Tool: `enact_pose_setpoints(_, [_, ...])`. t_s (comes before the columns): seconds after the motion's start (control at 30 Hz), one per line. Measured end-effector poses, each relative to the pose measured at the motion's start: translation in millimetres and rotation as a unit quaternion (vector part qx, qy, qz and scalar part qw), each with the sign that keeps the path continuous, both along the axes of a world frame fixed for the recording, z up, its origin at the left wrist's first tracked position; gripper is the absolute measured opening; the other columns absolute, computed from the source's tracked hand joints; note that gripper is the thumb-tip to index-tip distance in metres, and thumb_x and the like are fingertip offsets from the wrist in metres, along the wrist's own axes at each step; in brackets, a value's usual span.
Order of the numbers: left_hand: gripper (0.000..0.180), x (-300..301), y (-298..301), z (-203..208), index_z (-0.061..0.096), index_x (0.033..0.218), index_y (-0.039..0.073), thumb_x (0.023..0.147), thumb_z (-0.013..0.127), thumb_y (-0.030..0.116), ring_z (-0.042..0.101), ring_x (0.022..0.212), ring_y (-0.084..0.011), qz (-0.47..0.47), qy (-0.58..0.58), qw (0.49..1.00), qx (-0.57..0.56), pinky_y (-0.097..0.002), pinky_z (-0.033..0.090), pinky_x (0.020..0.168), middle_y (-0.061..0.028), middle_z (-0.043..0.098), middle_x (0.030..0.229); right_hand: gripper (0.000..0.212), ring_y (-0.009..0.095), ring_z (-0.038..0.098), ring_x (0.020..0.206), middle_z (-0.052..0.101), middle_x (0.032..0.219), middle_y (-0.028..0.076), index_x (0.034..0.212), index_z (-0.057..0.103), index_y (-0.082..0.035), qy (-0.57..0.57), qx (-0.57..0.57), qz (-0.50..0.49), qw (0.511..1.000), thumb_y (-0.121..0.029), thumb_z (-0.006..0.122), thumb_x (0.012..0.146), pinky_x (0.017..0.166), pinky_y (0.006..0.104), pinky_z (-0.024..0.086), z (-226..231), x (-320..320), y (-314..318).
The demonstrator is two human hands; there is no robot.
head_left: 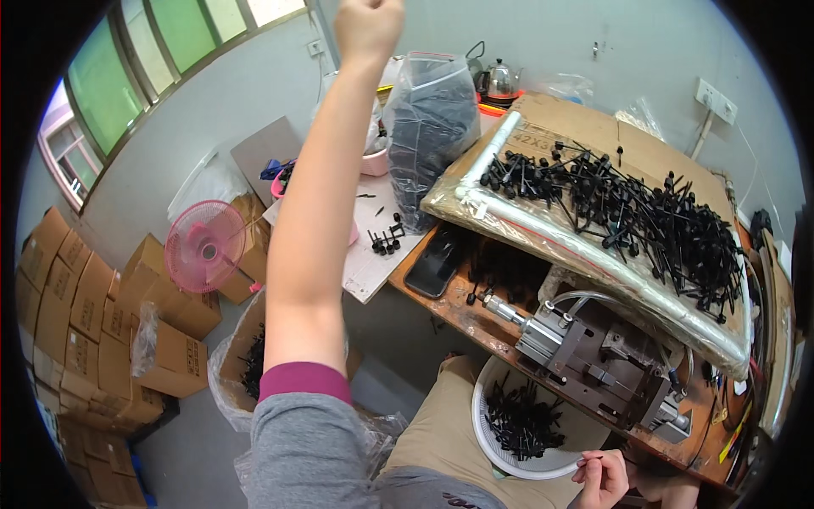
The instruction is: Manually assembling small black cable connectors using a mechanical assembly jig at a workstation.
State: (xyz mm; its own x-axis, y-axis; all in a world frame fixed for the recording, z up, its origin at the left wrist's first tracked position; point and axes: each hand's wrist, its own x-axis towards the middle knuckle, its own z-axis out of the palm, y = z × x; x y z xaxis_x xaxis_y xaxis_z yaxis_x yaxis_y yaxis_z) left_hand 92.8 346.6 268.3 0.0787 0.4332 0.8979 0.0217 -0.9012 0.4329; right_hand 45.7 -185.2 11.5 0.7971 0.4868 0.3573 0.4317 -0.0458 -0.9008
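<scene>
My left hand [367, 25] is raised high at the top edge of the view, its fingers closed in a fist; nothing shows in it. The arm stretches up past a tall clear bag of black parts [430, 127]. My right hand [601, 479] rests low at the bottom edge, pinching a thin black pin at the rim of a white basket [485, 433] on my lap, which holds several black plastic parts. A metal pneumatic press [593, 356] sits on the bench just above the basket.
A cardboard tray [593, 127] wrapped in plastic carries a heap of black parts. A black phone [434, 263] lies on the wooden bench. A pink fan [203, 246], stacked cardboard boxes [76, 322] and a bagged box of parts [246, 356] stand on the floor at left.
</scene>
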Motion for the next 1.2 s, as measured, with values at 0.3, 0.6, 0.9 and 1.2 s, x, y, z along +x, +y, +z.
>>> enact_pose_setpoints(0.3, [0.020,-44,-183,-113,0.067,0.102,0.003,0.084,0.070,0.011,0.066,0.074,-0.0192,-0.191,0.277,0.912,0.234,-0.0312,0.050,0.072,-0.0089,0.070,0.083,0.020,0.016,0.067,0.065,0.069,0.087,0.017,0.104,0.056,0.007,0.203,0.077,-0.038,0.975,0.009,0.063,0.086,0.059,0.0234,0.053,8,25,10])
enact_pose_setpoints(0.6, [0.013,-36,-119,-151,0.072,0.092,0.003,0.082,0.071,0.011,0.066,0.069,-0.0169,-0.114,0.332,0.935,0.044,-0.0290,0.051,0.064,-0.0075,0.069,0.082,0.012,0.017,0.068,0.065,0.067,0.080,0.014,0.091,0.065,0.008,0.199,0.064,-0.051,0.976,0.009,0.069,0.079,0.058,0.0235,0.054,9,35,9])
enact_pose_setpoints(0.9, [0.028,18,-79,-186,0.073,0.101,0.008,0.076,0.076,0.020,0.063,0.095,-0.0271,-0.124,0.322,0.936,0.070,-0.0366,0.049,0.085,-0.0104,0.067,0.102,0.013,0.016,0.067,0.064,0.067,0.078,0.012,0.089,0.066,0.007,0.157,0.039,-0.007,0.987,0.010,0.070,0.078,0.059,0.0236,0.053,1,21,22])
enact_pose_setpoints(1.2, [0.021,22,-96,-174,0.073,0.098,0.005,0.078,0.074,0.010,0.068,0.087,-0.0186,-0.153,0.297,0.941,0.048,-0.0305,0.051,0.080,-0.0071,0.069,0.094,0.012,0.016,0.067,0.064,0.067,0.081,0.013,0.092,0.064,0.008,0.197,0.046,-0.022,0.979,0.008,0.069,0.081,0.059,0.0225,0.053,-9,20,5])
